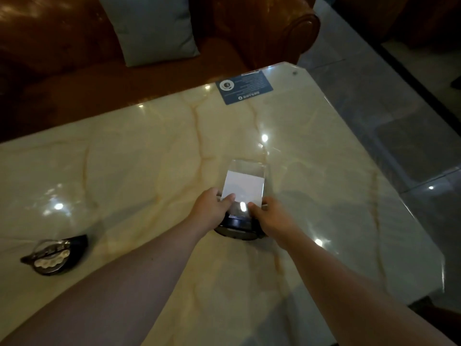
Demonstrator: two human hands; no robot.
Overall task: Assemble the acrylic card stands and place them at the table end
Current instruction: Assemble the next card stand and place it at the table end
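A clear acrylic card panel (245, 181) with a white card inside tilts away from me at the table's middle. Its lower end sits at a black round base (237, 227) on the marble table (124, 171). My left hand (212, 208) grips the panel's lower left edge, thumb on its face. My right hand (272, 218) grips the lower right edge. A blue printed card (245, 87) lies flat near the table's far end.
A second black base with a clear piece and white beads (53, 255) lies at the left of the table. A brown leather sofa (262, 28) with a grey cushion (152, 28) stands beyond the far edge. Tiled floor (399, 108) lies to the right.
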